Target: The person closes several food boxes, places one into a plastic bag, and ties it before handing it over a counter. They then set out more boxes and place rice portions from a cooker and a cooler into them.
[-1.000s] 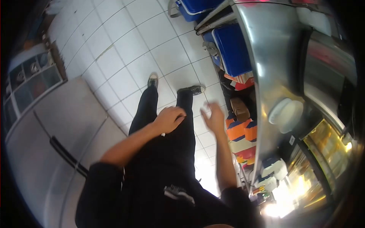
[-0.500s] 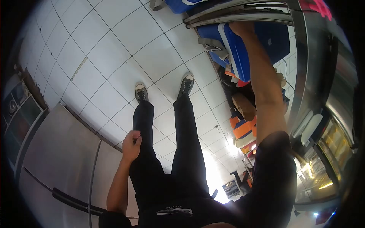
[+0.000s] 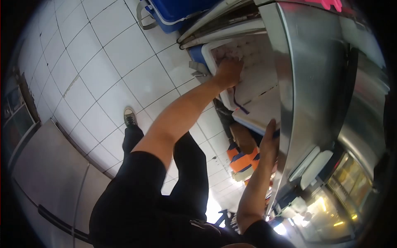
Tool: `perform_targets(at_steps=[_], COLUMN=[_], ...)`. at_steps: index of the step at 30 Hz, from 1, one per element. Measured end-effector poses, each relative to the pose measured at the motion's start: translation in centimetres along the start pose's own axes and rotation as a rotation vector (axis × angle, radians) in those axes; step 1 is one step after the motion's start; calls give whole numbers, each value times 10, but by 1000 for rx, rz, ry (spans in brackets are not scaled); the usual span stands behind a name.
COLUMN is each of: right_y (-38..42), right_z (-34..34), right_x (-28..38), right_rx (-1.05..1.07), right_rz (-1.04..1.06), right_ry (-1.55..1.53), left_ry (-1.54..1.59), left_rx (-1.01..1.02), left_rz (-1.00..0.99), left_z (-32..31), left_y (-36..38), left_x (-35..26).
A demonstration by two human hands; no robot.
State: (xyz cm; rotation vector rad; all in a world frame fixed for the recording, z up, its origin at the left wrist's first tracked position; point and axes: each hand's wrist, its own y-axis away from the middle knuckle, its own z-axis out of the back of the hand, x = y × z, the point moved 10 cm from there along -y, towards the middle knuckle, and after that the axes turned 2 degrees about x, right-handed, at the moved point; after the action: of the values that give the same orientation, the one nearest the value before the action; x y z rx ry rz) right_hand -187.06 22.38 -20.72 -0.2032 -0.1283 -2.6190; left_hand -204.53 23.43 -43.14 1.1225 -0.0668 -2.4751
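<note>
A blue cooler box with a white rim stands under the metal counter, its lid raised. My left hand is inside the cooler, fingers bent down over pale pinkish contents that are too blurred to name. My fingertips are hidden, so what they grip cannot be made out. My right hand grips the edge of the raised cooler lid, whose white inner side shows. A dark strap hangs by the cooler's near side.
The stainless steel counter overhangs the cooler on the right. Another blue cooler stands at the top. Orange and blue items lie below the lid. A steel cabinet is at the left, with white floor tiles between.
The cooler, closed before, is now open. My left hand has moved from beside my leg into it. My right hand has come down from the cooler's top to the lid's edge.
</note>
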Motion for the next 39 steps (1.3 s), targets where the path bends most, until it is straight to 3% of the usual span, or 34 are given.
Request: perform_targets(at_steps=[1, 3, 5, 6, 7, 8, 10, 12, 14, 15, 17, 18, 19, 20, 21, 26, 29, 33, 39], right_y=[2, 6, -4, -4, 0, 7, 39, 119, 119, 113, 46, -4, -54, -100, -144, -273, -294, -293, -237], right_z=[-1, -5, -8, -5, -1, -7, 9, -35, -107, -153, -205, -209, -228, -240, -258, -307, -314, -318, -302], right_x=[-9, -14, 10, 20, 34, 40, 91, 61, 87, 65, 46, 50, 31, 27, 11, -6, -9, -13, -15], right_rx=[-10, 3, 10, -18, 31, 26, -340, -468, -76, -40, -64, -88, -332, -446, -455, -324, -312, -307, -331], right_rz=[10, 20, -69, -182, -245, -253, 179, -47, 77, -55, -256, -208, -67, 55, 48, -86, -120, -157, -220], right_ry=[-1, 1, -97, -197, 107, 99, 57, -387, -315, -390, -387, -241, -315, -81, -100, -279, -339, -431, -639], left_ry=[3, 142, 674, 1059, 1420, 1317, 1279, 1073, 908, 752, 696, 653, 644, 612, 575, 570, 502, 561, 498], left_rx=[-18, -14, -111, -7, 96, 182, 291, 421, 447, 437, 416, 378, 389, 532, 672, 585, 672, 620, 689], left_rz=[13, 227, 86, -202, -264, -247, -308, -505, -555, -576, -725, -831, -858, -804, -744, -831, -875, -910, -775], left_z=[-3, -22, -28, -22, -11, 14, 35, 52, 58, 61, 80, 91, 101, 99, 94, 118, 114, 119, 107], left_y=[-16, -24, -13, -1, 17, 37, 64, 70, 68, 68, 71, 76, 77, 79, 83, 86, 89, 92, 100], left_x=[-9, -7, -39, -61, -80, -97, -113, -124, -133, -137, -151, -158, -159, -156, -152, -149, -151, -159, -171])
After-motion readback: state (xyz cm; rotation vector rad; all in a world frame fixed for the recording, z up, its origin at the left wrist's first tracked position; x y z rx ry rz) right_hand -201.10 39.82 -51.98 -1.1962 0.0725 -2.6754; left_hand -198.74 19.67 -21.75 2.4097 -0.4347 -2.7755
